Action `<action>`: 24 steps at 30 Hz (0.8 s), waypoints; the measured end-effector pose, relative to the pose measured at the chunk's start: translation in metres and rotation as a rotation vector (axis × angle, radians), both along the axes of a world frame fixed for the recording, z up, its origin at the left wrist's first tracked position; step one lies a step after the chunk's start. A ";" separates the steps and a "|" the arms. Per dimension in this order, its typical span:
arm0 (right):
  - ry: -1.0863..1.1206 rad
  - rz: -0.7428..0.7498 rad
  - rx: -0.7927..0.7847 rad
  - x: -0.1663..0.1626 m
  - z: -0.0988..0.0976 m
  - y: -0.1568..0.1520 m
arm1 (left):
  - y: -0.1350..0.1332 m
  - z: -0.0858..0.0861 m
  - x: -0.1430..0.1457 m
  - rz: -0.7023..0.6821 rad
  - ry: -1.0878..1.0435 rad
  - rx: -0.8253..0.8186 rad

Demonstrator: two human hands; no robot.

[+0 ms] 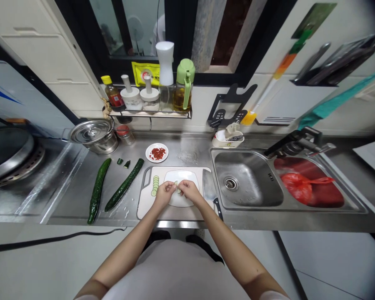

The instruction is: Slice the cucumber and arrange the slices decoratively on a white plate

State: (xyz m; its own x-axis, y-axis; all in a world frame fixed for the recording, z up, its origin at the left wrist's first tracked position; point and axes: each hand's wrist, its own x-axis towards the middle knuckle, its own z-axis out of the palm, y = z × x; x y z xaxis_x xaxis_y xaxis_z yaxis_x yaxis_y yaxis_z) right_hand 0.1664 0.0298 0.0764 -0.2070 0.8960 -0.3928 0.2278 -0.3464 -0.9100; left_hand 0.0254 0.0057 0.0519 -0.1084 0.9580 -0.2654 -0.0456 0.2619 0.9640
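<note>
Over a white plate [181, 202] my left hand [165, 192] and my right hand [188, 191] meet, fingertips pinched on pale green cucumber slices [176, 183]. How many slices they hold is too small to tell. Beneath the plate lies a white cutting board [147, 206]. An overlapping row of cucumber slices [155, 186] rests on the board's left side, left of my left hand. A knife [210, 186] lies along the board's right edge, its black handle toward me. Two long cucumbers [99, 189] [125, 185] and two cut-off cucumber ends [127, 164] [120, 161] are on the counter to the left.
A small plate of chopped red pieces [157, 153] stands behind the board. To the right is a double sink [248, 206] with a red plastic bag [300, 187] in its far basin. A lidded steel pot [95, 136] and a wok [9, 150] stand left; a condiment shelf [153, 113] hangs behind.
</note>
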 end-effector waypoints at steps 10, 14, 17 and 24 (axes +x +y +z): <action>-0.110 0.047 -0.012 0.010 -0.035 0.033 | 0.039 -0.034 0.010 -0.042 0.034 -0.130; -0.331 0.035 0.037 0.008 -0.046 0.050 | 0.058 -0.034 0.012 -0.068 0.204 -0.205; -0.498 0.042 0.061 0.005 -0.049 0.059 | 0.069 -0.029 0.013 -0.083 0.363 -0.238; -0.710 0.037 0.072 -0.002 -0.051 0.069 | 0.079 -0.025 0.012 -0.179 0.675 -0.198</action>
